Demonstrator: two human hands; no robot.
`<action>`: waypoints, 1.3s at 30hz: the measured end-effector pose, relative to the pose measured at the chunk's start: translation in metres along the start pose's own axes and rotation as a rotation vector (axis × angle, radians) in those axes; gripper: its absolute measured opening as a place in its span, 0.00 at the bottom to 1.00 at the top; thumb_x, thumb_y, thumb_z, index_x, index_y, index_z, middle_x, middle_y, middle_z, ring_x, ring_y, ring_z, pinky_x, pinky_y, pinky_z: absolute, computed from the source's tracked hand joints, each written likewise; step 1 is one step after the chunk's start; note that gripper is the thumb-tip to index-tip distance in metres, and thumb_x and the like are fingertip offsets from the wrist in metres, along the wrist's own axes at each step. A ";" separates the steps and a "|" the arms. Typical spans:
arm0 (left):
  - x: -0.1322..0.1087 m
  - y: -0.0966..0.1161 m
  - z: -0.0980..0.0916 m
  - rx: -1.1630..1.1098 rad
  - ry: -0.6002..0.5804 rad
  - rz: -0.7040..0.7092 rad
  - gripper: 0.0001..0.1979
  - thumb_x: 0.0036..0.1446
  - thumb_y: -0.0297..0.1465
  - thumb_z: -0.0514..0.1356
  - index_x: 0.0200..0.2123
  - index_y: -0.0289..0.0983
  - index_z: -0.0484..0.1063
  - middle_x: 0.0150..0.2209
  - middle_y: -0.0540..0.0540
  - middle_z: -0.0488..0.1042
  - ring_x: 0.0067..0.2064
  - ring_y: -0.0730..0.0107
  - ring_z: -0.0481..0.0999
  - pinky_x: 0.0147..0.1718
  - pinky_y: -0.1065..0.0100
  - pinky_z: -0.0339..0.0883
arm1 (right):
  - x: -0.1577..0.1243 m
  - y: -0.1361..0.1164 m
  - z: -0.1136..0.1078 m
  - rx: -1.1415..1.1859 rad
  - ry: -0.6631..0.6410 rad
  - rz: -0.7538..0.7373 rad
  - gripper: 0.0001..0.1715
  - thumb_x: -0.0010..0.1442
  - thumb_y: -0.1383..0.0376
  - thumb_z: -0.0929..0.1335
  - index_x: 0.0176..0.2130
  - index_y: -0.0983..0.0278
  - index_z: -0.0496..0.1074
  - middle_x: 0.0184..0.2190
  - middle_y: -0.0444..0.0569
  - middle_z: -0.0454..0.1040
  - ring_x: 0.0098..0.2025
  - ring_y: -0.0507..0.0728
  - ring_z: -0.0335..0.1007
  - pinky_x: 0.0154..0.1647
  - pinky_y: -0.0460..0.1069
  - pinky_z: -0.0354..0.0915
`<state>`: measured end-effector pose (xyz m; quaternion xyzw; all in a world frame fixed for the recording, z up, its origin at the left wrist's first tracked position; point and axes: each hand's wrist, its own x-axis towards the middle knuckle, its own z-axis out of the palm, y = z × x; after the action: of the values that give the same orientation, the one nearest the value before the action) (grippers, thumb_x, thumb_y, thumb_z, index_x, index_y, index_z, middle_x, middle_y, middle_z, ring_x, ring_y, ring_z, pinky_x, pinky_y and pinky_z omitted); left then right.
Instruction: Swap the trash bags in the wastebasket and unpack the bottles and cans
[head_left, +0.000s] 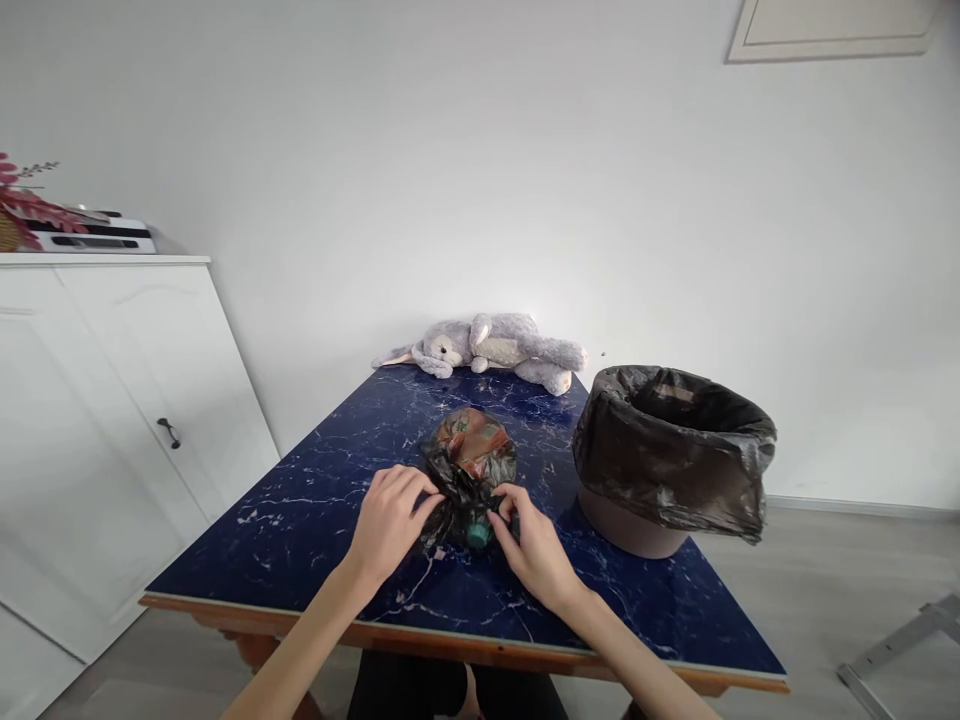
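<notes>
A thin black plastic bag (450,480) lies on the table in front of me, with orange and brown contents showing through its far part. My left hand (394,515) pinches the bag's gathered plastic from the left. From the right, my right hand (529,540) pinches the same gathered plastic with thumb and fingers. Between the hands, at the near end of the bag, a teal round piece (478,535) shows; whether it is a cap or something else is unclear.
To the right stands a brown bin (630,530) lined with a black bag (660,480). A grey plush rabbit (499,345) lies at the back of the blue marble-patterned table (300,520). A white cabinet (135,400) is on the left, a metal frame (900,645) at lower right.
</notes>
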<state>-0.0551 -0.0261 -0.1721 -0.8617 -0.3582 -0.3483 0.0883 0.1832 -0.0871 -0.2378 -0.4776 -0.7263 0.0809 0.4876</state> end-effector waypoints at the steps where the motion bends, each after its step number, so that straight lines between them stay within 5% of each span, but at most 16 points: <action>1: -0.001 -0.003 -0.003 -0.028 0.041 -0.060 0.11 0.72 0.38 0.58 0.36 0.41 0.72 0.38 0.46 0.81 0.44 0.57 0.79 0.47 0.57 0.68 | 0.001 0.002 -0.004 -0.007 0.022 0.009 0.13 0.77 0.59 0.60 0.58 0.59 0.61 0.35 0.42 0.66 0.32 0.54 0.69 0.37 0.48 0.68; 8: -0.013 -0.016 -0.006 -0.256 0.081 -0.459 0.13 0.68 0.44 0.59 0.38 0.41 0.73 0.41 0.43 0.80 0.44 0.57 0.81 0.44 0.60 0.74 | -0.007 0.005 -0.020 -0.098 0.177 0.113 0.15 0.76 0.59 0.61 0.58 0.61 0.61 0.34 0.45 0.69 0.36 0.58 0.74 0.41 0.52 0.73; 12: -0.020 -0.005 -0.003 -0.174 0.095 -0.240 0.19 0.68 0.35 0.59 0.61 0.41 0.65 0.59 0.36 0.73 0.60 0.52 0.75 0.58 0.51 0.70 | -0.007 -0.012 -0.020 -0.233 0.112 -0.058 0.24 0.74 0.64 0.62 0.67 0.59 0.60 0.56 0.60 0.72 0.55 0.65 0.75 0.53 0.60 0.74; 14: -0.020 0.001 -0.003 -0.102 0.035 -0.097 0.22 0.68 0.30 0.58 0.64 0.44 0.64 0.62 0.38 0.72 0.64 0.49 0.71 0.62 0.47 0.66 | -0.002 -0.021 -0.018 -0.264 0.033 -0.148 0.29 0.73 0.66 0.63 0.69 0.57 0.59 0.62 0.59 0.71 0.60 0.67 0.73 0.56 0.61 0.73; 19: -0.018 0.003 -0.006 -0.076 0.013 -0.067 0.17 0.66 0.27 0.57 0.56 0.44 0.72 0.47 0.42 0.78 0.57 0.50 0.75 0.56 0.50 0.68 | 0.008 -0.030 -0.017 -0.319 -0.069 -0.192 0.11 0.72 0.70 0.66 0.51 0.58 0.73 0.44 0.51 0.80 0.43 0.63 0.77 0.42 0.57 0.72; 23: -0.024 -0.005 -0.012 -0.240 0.093 -0.268 0.11 0.69 0.35 0.57 0.51 0.43 0.76 0.48 0.42 0.79 0.54 0.53 0.77 0.54 0.53 0.71 | -0.002 -0.022 -0.025 -0.207 0.051 -0.142 0.06 0.75 0.65 0.66 0.46 0.58 0.74 0.41 0.50 0.81 0.41 0.61 0.79 0.43 0.55 0.72; 29: -0.032 -0.008 -0.023 -0.440 0.122 -0.750 0.22 0.70 0.52 0.55 0.48 0.41 0.77 0.43 0.42 0.82 0.40 0.55 0.82 0.37 0.61 0.76 | -0.017 -0.017 -0.035 -0.024 0.206 0.035 0.05 0.74 0.61 0.67 0.44 0.57 0.72 0.43 0.50 0.81 0.44 0.61 0.80 0.45 0.54 0.75; 32: -0.039 -0.003 -0.028 -0.451 0.123 -0.674 0.23 0.73 0.51 0.51 0.47 0.42 0.78 0.52 0.42 0.81 0.52 0.53 0.82 0.51 0.58 0.77 | -0.022 -0.022 -0.037 -0.021 0.211 0.076 0.07 0.72 0.60 0.68 0.49 0.57 0.70 0.47 0.53 0.78 0.47 0.62 0.78 0.45 0.55 0.76; 36: -0.062 0.007 -0.038 -0.483 0.001 -0.461 0.17 0.74 0.39 0.51 0.59 0.48 0.74 0.60 0.43 0.78 0.62 0.54 0.77 0.58 0.56 0.75 | -0.024 -0.035 -0.043 -0.053 0.153 0.031 0.24 0.69 0.61 0.70 0.62 0.55 0.66 0.51 0.55 0.74 0.53 0.65 0.74 0.50 0.59 0.76; 39: -0.078 0.008 -0.048 -0.414 -0.151 -0.234 0.27 0.67 0.26 0.51 0.65 0.52 0.69 0.63 0.44 0.75 0.64 0.54 0.75 0.61 0.56 0.73 | -0.018 -0.047 -0.050 -0.050 0.087 -0.052 0.13 0.70 0.66 0.68 0.54 0.54 0.72 0.46 0.53 0.75 0.50 0.65 0.72 0.49 0.60 0.74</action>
<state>-0.1145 -0.0947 -0.1880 -0.8376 -0.3822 -0.3568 -0.1581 0.1947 -0.1439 -0.1963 -0.4738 -0.7185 0.0291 0.5084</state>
